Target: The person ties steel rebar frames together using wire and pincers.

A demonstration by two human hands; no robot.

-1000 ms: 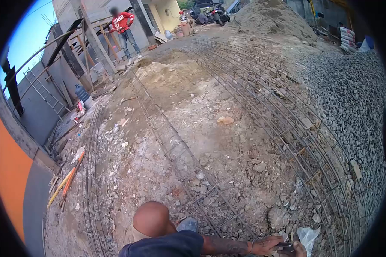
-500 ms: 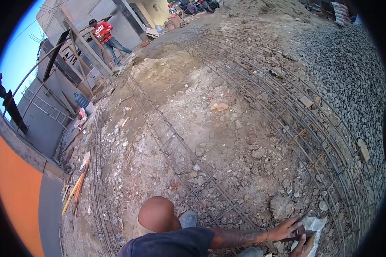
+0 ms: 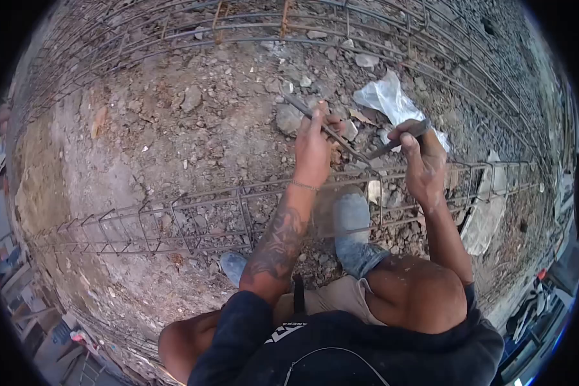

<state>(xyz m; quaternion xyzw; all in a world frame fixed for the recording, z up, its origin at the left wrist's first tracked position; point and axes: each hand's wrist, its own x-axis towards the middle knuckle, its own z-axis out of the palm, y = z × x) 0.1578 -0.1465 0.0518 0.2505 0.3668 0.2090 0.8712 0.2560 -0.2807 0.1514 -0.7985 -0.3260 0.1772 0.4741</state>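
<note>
My left hand [image 3: 313,145] is closed round a thin dark metal bar [image 3: 349,147], which slants down to the right past my fingers. A thicker dark metal bar [image 3: 385,150] is gripped in my right hand [image 3: 426,164]. The lower ends of the two bars come together in a V, close over the near rebar cage [image 3: 243,215]. Whether they are joined as one tool, I cannot tell. Beside my right hand lies a crumpled clear plastic bag [image 3: 392,100] on the rubble.
Another rebar cage [image 3: 283,22] runs across the far side. Broken stones and rubble [image 3: 190,100] cover the ground between the cages. A pale flat slab [image 3: 486,212] lies under the near cage's right end. My boot [image 3: 352,215] stands at that cage.
My view has swung down and to the right, so the other person and buildings have left the middle. Both hands have come away from the plastic bag and now hold the dark bars apart.
</note>
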